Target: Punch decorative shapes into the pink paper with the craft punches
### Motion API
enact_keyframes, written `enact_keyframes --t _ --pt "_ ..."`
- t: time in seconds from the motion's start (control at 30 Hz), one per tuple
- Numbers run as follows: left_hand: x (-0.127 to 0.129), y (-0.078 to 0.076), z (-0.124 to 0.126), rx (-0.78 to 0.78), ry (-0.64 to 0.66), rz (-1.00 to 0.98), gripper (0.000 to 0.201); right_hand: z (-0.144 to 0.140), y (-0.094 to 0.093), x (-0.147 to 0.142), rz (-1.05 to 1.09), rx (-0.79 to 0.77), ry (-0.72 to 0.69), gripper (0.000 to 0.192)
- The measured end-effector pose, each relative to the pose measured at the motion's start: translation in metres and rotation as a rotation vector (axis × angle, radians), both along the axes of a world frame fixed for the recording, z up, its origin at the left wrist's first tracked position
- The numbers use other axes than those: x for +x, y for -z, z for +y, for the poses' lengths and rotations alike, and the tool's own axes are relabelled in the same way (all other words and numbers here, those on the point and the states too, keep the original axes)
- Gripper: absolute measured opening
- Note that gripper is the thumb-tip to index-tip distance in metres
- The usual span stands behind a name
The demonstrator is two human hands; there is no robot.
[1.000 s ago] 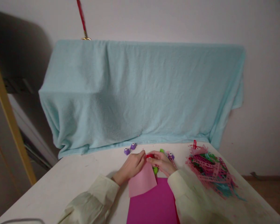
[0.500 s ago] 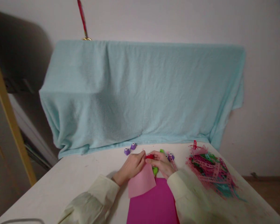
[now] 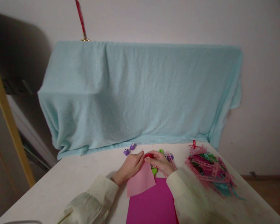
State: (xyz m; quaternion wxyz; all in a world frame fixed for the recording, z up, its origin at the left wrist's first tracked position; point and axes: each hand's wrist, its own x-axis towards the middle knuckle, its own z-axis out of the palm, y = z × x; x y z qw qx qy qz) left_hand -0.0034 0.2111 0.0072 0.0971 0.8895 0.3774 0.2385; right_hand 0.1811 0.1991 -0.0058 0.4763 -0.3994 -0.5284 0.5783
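Note:
My left hand (image 3: pixel 132 165) is closed on the upper edge of a light pink sheet of paper (image 3: pixel 142 183), which lies partly over a magenta sheet (image 3: pixel 151 202). In my right hand (image 3: pixel 161 161) is a small red craft punch (image 3: pixel 149 155), held with fingers and thumb at the top corner of the pink paper. Both hands nearly meet there, so whether the paper's edge sits inside the punch is hidden. Close by the right hand is a green punch (image 3: pixel 154 171), partly covered. Purple punches (image 3: pixel 170 156) with white buttons stand just behind that hand.
Two more purple punches (image 3: pixel 126 151) stand near the back of the white table (image 3: pixel 88 177). To the right lies a heap of punched paper strips (image 3: pixel 212 171) in pink, red, green and teal. A light blue cloth (image 3: pixel 140 93) hangs along the back edge.
The view has shifted very slightly. Both hands keep their place and hold on the pink paper and the red punch, with the right thumb only slightly moved on the punch.

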Motion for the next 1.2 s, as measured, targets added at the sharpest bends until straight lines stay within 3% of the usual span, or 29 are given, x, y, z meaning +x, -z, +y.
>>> enact_keyframes --t 0.5,0.9,1.2 --pt "0.001 -0.001 -0.001 -0.071 -0.022 -0.089 0.032 0.005 0.001 0.009 0.062 -0.011 0.119 0.04" --pt "-0.001 -0.004 0.0 -0.019 -0.09 -0.113 0.031 -0.003 -0.011 0.005 0.033 -0.015 0.001 0.038" --pt "-0.002 -0.005 0.0 0.035 -0.13 -0.085 0.029 0.0 -0.008 0.008 0.05 0.016 0.067 0.042"
